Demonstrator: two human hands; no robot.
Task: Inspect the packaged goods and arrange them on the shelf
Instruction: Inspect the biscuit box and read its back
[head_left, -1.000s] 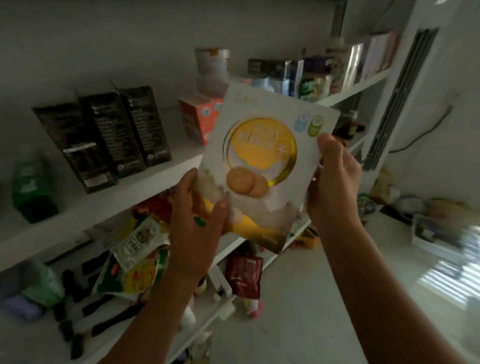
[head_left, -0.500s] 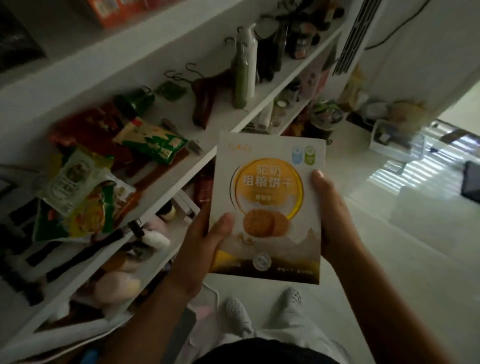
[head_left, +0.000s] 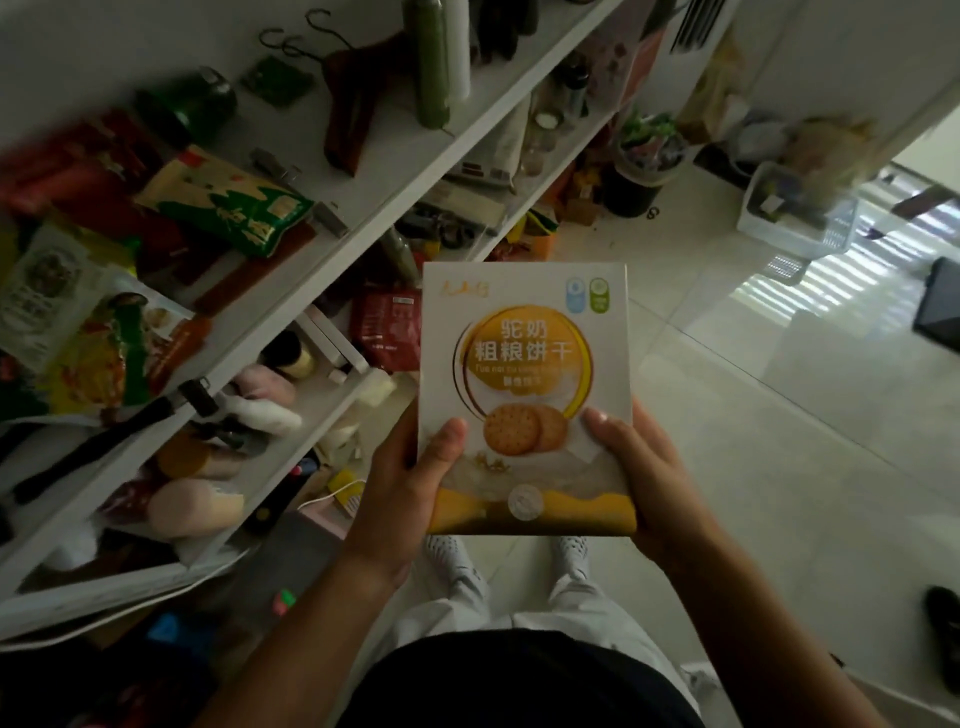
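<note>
Though beside cluttered shelf, biscuit box over floor.

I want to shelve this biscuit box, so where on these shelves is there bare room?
The barest patch is on the shelf's front strip between the green snack bag and the tall green bottle, below the brown hangers. Left of that bag, packets pile up; the shelf underneath is mostly crowded.
</note>
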